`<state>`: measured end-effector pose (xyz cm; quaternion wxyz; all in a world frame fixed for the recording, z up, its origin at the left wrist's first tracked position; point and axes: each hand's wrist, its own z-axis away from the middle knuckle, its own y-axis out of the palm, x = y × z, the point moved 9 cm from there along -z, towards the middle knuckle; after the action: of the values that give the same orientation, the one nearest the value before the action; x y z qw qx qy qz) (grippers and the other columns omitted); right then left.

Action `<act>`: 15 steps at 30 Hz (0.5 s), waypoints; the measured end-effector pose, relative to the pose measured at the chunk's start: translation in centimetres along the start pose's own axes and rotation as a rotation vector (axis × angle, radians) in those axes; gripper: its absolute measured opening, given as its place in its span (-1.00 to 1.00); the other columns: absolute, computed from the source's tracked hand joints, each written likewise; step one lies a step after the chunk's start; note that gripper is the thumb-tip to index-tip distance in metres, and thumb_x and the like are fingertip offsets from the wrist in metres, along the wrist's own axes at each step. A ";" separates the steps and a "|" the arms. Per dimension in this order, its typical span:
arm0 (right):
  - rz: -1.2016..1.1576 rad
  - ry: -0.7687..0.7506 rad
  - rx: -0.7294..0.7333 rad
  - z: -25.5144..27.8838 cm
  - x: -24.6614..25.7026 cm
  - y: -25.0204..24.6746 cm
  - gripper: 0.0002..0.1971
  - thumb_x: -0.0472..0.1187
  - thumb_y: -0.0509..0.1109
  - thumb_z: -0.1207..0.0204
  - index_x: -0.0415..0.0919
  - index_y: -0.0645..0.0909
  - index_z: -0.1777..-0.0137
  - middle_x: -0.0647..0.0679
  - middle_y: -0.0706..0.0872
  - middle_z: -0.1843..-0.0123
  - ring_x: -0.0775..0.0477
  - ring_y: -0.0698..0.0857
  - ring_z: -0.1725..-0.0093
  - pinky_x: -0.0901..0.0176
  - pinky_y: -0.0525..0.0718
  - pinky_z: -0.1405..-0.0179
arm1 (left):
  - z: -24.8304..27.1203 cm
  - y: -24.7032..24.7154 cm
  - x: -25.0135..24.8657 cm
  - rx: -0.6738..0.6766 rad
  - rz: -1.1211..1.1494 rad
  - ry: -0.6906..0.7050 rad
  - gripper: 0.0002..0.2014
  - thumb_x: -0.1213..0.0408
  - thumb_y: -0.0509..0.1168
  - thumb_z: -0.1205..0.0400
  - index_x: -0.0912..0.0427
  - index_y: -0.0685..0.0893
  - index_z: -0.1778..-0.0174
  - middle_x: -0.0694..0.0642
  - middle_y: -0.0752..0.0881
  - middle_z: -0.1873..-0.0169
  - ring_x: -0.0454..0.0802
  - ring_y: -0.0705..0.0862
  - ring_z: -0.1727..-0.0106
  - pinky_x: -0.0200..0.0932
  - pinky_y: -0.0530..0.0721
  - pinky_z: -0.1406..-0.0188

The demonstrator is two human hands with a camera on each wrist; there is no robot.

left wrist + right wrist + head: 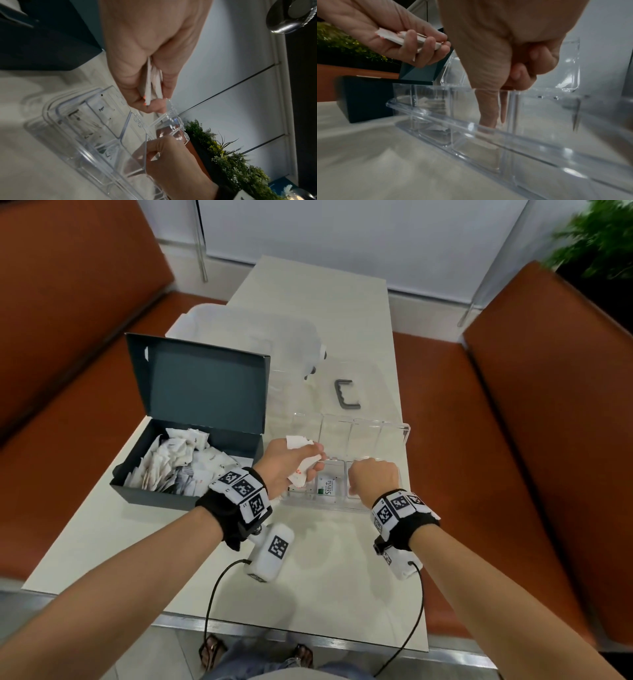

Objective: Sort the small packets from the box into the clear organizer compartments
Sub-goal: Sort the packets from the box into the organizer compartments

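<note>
The dark box stands open at the left of the table, full of white packets. To its right is the clear organizer, lid raised; a Stevia packet lies in a near compartment. My left hand grips a bunch of white packets above the organizer's left end, also seen in the wrist views as packets and packets. My right hand has curled fingers, with the thumb down inside a near compartment. A thin strip beside the thumb looks like a packet held edge-on.
A grey C-shaped handle lies beyond the organizer. A translucent white tub stands behind the box. Orange benches flank the narrow table; its near edge is just in front of my knees.
</note>
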<state>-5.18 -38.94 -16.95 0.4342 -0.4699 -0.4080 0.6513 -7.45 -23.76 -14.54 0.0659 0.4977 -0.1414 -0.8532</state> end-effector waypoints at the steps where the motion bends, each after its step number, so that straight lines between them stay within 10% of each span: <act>1: -0.007 -0.007 0.003 0.1 0.0 -0.2 -0.78 -0.07 0.43 -0.54 -0.16 0.64 -0.09 -0.09 0.74 -0.01 -0.19 0.76 0.01 0.12 0.44 0.28 | 0.0 0.1 0.0 0.020 0.027 -0.023 -0.87 0.34 0.40 -0.63 0.35 0.66 0.04 0.23 0.72 0.24 -0.01 0.66 0.45 -0.26 0.58 0.57; 9: -0.628 0.119 -0.327 3.6 -2.5 -9.0 -0.81 -0.01 0.25 -0.61 0.08 0.70 -0.03 0.08 0.77 0.15 -0.08 0.73 0.15 0.12 0.67 0.25 | 0.5 0.3 0.2 0.084 0.290 -0.259 -0.46 -0.17 0.22 -0.66 0.32 0.62 -0.15 0.34 0.78 0.09 0.13 0.78 0.21 -0.11 0.80 0.33; 15: -1.015 0.065 -0.177 4.1 1.4 -8.6 -0.56 0.21 0.50 -0.38 0.03 0.64 -0.19 0.11 0.69 0.13 0.20 0.61 0.17 0.17 0.57 0.17 | 1.1 1.2 0.0 0.166 0.257 -0.276 -0.57 0.09 0.14 -0.76 0.36 0.53 -0.38 0.33 0.75 -0.15 0.11 0.78 0.10 -0.02 0.82 0.11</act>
<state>-7.82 -35.61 -8.30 0.6666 -0.2676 -0.6246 0.3064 -8.41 -24.76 -13.69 0.1131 0.3579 -0.2811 -0.8832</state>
